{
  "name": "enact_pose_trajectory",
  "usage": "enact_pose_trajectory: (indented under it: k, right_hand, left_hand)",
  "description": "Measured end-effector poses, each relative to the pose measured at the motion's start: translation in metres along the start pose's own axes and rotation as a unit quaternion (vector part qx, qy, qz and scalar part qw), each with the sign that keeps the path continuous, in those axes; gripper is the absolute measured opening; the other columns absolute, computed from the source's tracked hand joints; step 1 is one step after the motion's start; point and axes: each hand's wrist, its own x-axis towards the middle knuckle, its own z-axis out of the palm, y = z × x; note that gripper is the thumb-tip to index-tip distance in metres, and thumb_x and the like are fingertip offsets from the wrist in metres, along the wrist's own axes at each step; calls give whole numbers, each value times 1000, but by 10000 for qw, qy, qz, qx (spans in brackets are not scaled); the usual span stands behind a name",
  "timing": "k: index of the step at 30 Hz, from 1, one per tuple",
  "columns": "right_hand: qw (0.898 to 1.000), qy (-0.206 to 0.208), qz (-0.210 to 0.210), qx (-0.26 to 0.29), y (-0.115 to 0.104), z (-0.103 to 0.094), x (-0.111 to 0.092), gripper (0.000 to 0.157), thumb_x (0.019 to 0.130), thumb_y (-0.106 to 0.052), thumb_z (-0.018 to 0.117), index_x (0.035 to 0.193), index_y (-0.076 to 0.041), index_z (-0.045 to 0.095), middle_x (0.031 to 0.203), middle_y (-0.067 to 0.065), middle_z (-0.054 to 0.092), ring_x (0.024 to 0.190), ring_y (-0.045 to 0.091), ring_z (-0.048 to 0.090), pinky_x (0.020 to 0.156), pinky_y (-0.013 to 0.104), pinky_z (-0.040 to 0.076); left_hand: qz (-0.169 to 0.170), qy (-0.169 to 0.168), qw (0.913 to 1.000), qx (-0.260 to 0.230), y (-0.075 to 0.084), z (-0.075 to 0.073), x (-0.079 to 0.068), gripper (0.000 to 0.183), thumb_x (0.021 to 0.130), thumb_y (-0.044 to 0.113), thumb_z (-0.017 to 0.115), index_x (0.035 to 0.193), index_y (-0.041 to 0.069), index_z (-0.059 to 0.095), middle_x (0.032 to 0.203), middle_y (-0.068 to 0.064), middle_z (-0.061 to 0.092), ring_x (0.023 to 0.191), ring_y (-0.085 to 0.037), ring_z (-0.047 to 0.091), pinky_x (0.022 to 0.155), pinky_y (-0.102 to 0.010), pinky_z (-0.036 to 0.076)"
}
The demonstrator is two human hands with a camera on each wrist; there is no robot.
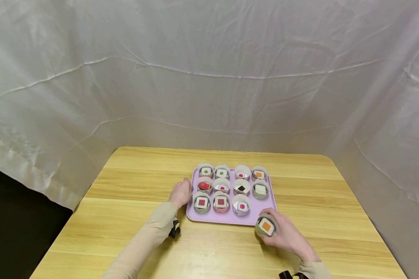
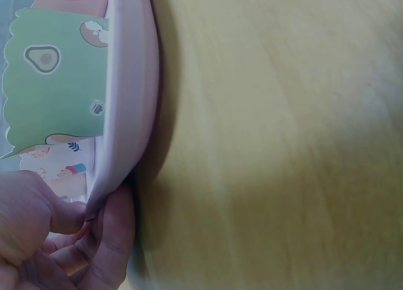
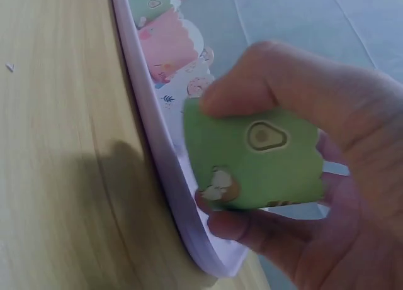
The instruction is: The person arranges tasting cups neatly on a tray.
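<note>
A lilac tray (image 1: 255, 207) carries several paper cups, each with a small toy sushi piece inside. At its left side, my left hand (image 1: 181, 192) pinches the rim (image 2: 129, 95) between thumb and fingers. My right hand (image 1: 283, 231) holds a green paper cup (image 3: 258, 158) printed with an avocado, thumb on one side and fingers on the other. Inside that cup sits a white sushi piece with an orange square centre (image 1: 267, 226). The held cup is at the tray's front right corner, tilted; whether it touches the tray I cannot tell.
The tray rests on a wooden table (image 1: 132, 217). Cups stand close together in rows, among them a pink cup (image 1: 221, 202) at the front and one with a red-topped piece (image 1: 205, 185) at the left. Pale curtains (image 1: 209, 97) hang behind and beside the table.
</note>
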Motion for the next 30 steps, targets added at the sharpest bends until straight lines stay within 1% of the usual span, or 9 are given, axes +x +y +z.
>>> enact_pose_trajectory:
  k: [3, 7, 11, 14, 21, 26, 30]
  right_hand:
    - [9994, 253, 167, -140, 1, 1, 4, 60, 64, -11, 88, 118, -9, 60, 101, 1, 70, 88, 8, 63, 76, 21, 54]
    - [9974, 566, 409, -181, 6, 4, 10, 65, 63, -10, 88, 121, -7, 60, 105, 5, 72, 92, 17, 67, 81, 26, 55]
    - [9953, 850, 426, -205, 15, 10, 14, 68, 64, -9, 89, 124, -5, 60, 108, 9, 72, 97, 26, 68, 86, 33, 57]
    - [9943, 974, 391, -169, 22, 13, 18, 67, 63, -9, 90, 124, -5, 60, 109, 10, 73, 98, 27, 68, 87, 35, 56]
    - [9934, 1050, 448, 64, 32, 15, 26, 69, 63, -6, 90, 125, -6, 59, 114, 15, 72, 102, 29, 68, 91, 41, 55]
    - [9938, 980, 514, 106, 35, 15, 29, 68, 64, -6, 88, 126, -8, 59, 115, 15, 71, 103, 28, 67, 91, 37, 53]
    - [9940, 972, 503, 78, 39, 16, 29, 67, 64, -6, 88, 125, -10, 60, 116, 10, 70, 103, 22, 64, 91, 35, 53]
  left_hand:
    - [12, 17, 10000, -2, -1, 0, 0, 14, 102, 15, 54, 99, 1, 55, 84, -19, 64, 81, -32, 66, 71, -45, 57]
    - [-14, -36, 10000, -73, 0, -1, 0, 14, 102, 15, 54, 100, 1, 55, 83, -17, 63, 79, -31, 65, 69, -43, 57]
    - [-51, -68, 9999, -102, 1, -1, -1, 14, 103, 15, 53, 101, 1, 55, 82, -16, 62, 78, -30, 64, 68, -41, 57]
    - [-9, -19, 10000, -84, 0, -1, -2, 13, 102, 14, 54, 100, 1, 55, 80, -16, 62, 76, -30, 64, 67, -41, 56]
    - [20, 52, 9999, -98, 0, 0, -1, 13, 102, 14, 54, 98, 2, 55, 80, -16, 62, 78, -32, 65, 70, -43, 57]
    - [64, 86, 9999, -72, 0, 0, -1, 14, 102, 14, 54, 96, 2, 55, 79, -16, 61, 77, -32, 65, 69, -44, 57]
    - [46, 87, 9999, -83, -1, 1, -1, 14, 103, 15, 53, 97, 2, 55, 80, -16, 61, 78, -32, 65, 70, -44, 56]
